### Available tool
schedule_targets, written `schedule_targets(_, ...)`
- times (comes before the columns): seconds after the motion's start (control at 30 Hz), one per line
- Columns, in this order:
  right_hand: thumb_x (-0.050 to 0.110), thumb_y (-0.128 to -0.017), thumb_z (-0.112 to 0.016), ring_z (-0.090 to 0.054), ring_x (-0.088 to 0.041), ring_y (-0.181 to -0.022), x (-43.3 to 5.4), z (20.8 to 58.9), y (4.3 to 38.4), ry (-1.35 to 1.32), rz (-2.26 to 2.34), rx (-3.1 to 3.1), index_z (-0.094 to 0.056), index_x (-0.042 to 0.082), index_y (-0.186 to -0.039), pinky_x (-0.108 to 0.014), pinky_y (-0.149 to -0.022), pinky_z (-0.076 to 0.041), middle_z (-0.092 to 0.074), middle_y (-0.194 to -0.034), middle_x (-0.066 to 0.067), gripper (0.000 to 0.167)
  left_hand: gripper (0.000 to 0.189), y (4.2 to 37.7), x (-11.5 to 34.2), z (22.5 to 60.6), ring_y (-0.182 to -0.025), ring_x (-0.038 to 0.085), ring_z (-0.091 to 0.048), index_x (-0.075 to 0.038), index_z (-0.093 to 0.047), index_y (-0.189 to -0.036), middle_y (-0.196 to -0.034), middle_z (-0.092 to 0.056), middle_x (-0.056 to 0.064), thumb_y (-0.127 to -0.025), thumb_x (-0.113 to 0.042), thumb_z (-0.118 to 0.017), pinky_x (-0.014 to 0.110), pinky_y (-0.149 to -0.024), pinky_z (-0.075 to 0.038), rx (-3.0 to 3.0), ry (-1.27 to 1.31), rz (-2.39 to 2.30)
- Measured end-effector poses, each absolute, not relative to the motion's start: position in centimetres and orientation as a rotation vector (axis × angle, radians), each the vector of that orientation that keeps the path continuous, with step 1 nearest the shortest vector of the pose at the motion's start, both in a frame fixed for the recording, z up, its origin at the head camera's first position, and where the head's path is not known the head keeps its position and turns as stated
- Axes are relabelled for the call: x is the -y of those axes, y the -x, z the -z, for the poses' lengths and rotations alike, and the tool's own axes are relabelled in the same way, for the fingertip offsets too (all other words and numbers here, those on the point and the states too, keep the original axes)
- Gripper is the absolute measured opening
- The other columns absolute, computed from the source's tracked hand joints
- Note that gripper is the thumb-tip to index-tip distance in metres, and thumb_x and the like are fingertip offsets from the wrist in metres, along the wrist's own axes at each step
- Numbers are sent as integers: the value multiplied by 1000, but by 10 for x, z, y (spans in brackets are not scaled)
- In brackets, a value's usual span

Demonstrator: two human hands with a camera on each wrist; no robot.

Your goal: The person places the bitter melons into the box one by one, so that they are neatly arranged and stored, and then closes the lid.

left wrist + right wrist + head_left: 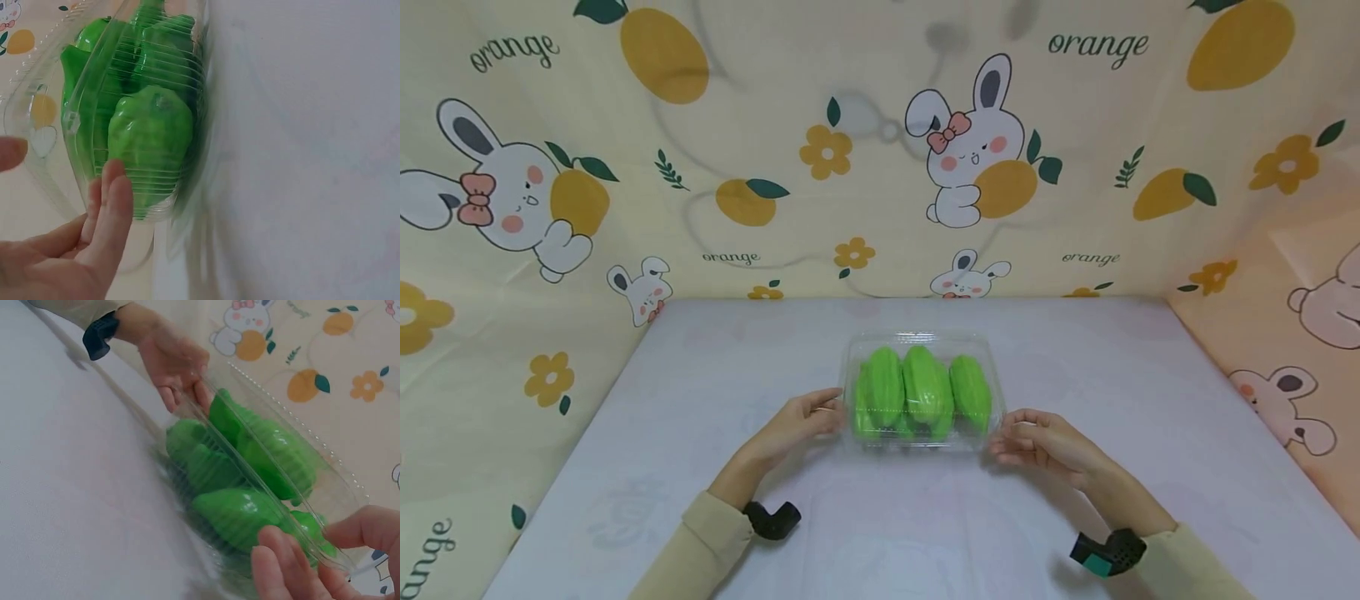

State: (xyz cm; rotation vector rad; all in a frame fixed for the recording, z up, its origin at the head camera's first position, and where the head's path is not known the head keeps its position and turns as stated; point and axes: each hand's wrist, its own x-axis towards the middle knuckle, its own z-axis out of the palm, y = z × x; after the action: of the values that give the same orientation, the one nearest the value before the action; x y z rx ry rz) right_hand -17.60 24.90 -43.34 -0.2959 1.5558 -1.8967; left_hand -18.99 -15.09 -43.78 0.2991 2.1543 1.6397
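A clear plastic clamshell box (925, 437) with its lid down sits on the white table, holding several glossy green ridged vegetable-like pieces (885, 387); their exact kind is unclear. My left hand (797, 425) is at the box's left side. In the left wrist view, its fairly straight fingers (111, 212) reach to the ribbed side wall, with the thumb held apart. At the right side is my right hand (1048, 442). The right wrist view shows its thumb (369, 528) at the box's rim and the other fingers bent along the wall below, pinching that edge.
The white table (887, 525) meets a cream cloth backdrop (880, 50) printed with rabbits and oranges at the back and sides. A black wrist camera (772, 521) is strapped on the left wrist, another black device (1108, 552) on the right.
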Motion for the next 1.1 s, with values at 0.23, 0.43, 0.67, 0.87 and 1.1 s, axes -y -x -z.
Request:
schedule_targets(0.23,7,-100,-47,-72,-11,-92,-246,436,176,231,1939,-1603,-56,11,-99,-23,-86,-59,-74,-95,1,10,72,184,149,436,-125,26,-54,2,-24,-150,-143,-44,25,-93,-23,-59,32,-104,-49,-2141,-310,-1626)
schedule_targets(0.43,15,-101,-43,-72,-7,-84,-241,434,176,210,1806,-1727,-59,1,-104,-23,-80,-61,-73,-91,3,21,77,183,146,438,-124,26,-54,-2,-19,-153,-142,-41,26,-91,-20,-61,35,-105,-49,-2095,-268,-1665)
schedule_targets(0.67,16,-102,-41,-70,-4,-74,-235,434,178,219,1751,-1735,-61,-2,-104,-21,-74,-61,-72,-84,4,27,44,185,144,445,-97,14,-66,9,-43,-129,-109,-64,15,-98,-20,-50,32,-96,-56,-2026,-200,-1691)
schedule_targets(0.87,13,-102,-41,-70,-4,-71,-233,434,180,218,1814,-1738,-62,1,-100,-19,-72,-61,-72,-80,5,25,33,186,139,448,-73,9,-65,8,-56,-100,-76,-62,-3,-102,-21,-40,25,-77,-60,-1898,-177,-1710)
schedule_targets(1.1,13,-102,-40,-69,-2,-70,-233,437,182,244,1821,-1766,-64,4,-97,-18,-70,-60,-71,-77,8,26,30,186,138,451,-70,6,-62,6,-56,-97,-74,-61,-5,-101,-19,-41,22,-73,-58,-1888,-184,-1731)
